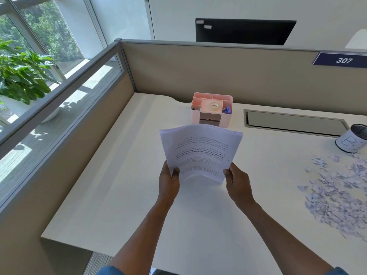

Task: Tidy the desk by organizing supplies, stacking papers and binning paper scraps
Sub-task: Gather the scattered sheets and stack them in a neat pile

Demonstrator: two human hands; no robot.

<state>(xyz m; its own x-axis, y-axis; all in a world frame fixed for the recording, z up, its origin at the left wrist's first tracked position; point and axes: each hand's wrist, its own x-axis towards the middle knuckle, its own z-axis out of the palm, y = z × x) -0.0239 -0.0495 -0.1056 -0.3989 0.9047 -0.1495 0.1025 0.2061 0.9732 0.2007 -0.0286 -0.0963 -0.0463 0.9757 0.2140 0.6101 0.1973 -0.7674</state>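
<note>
A stack of printed papers (200, 151) stands nearly upright above the middle of the white desk (119, 185), its text upside down to me and its sheets bowed. My left hand (168, 181) grips its lower left edge, thumb on the front. My right hand (237, 183) grips the lower right edge the same way. A wide scatter of torn paper scraps (337, 191) lies on the desk at the right. Behind them stands a mesh bin (352, 138) wrapped in a paper label. A pink desk organizer (211, 110) with tape and clips sits behind the papers.
Beige partition walls (218, 72) close the desk at the back and left. A grey cable-tray cover (294, 122) is set into the desk at the back right. A potted plant (21, 72) stands beyond the glass on the left.
</note>
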